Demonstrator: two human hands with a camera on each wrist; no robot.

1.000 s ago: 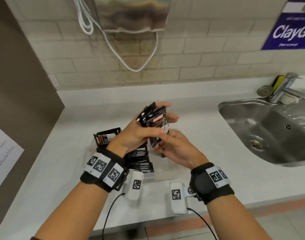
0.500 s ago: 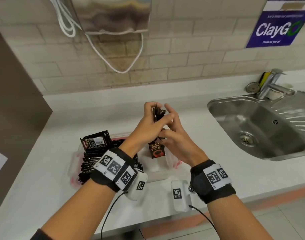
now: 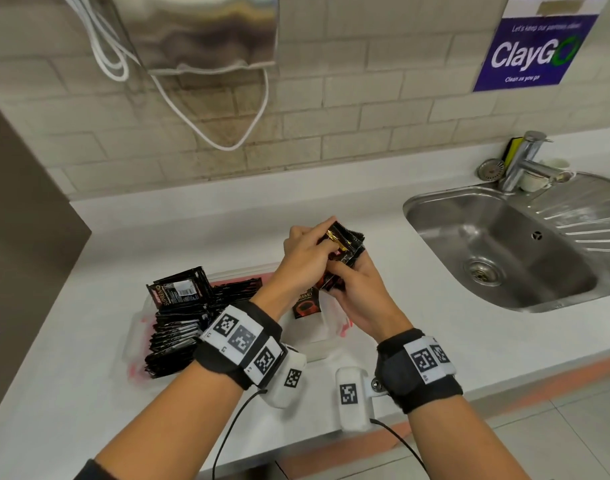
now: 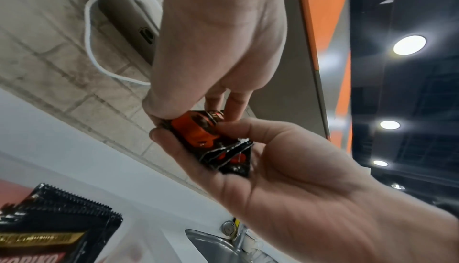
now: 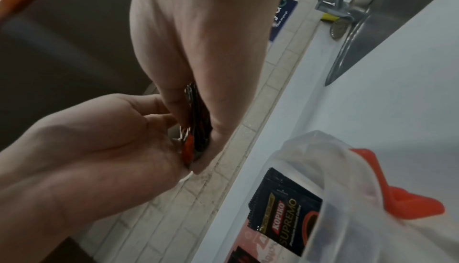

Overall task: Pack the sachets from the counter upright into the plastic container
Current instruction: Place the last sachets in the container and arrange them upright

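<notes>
A small bundle of glossy black sachets with red and gold print (image 3: 343,245) is being held in the air above the white surface (image 3: 383,306), pinched from the left by the curled fingers of the left hand (image 3: 305,252) and cupped from below by the curled fingers of the right hand (image 3: 360,289), so that both hands are closed around it. Directly beneath the hands, the clear plastic container with red clips (image 3: 326,332) is being kept on the surface; a row of black sachets (image 3: 179,327) is standing packed on edge in its left part, while a single black sachet printed with a red cup (image 3: 305,306) is leaning upright in its right part, where the floor of the container is showing bare. The near rim of the container is being partly hidden by the left wrist and its marked band. To the right, well apart from the container, a stainless steel sink (image 3: 504,251) is set into the surface, with a chrome tap (image 3: 525,161) at its back corner. Behind the hands a strip of bare surface is running up to the tiled wall, where a looped white cable (image 3: 206,129) is hanging below a metal wall unit (image 3: 199,29). A blue poster (image 3: 535,46) is fixed above the sink.
</notes>
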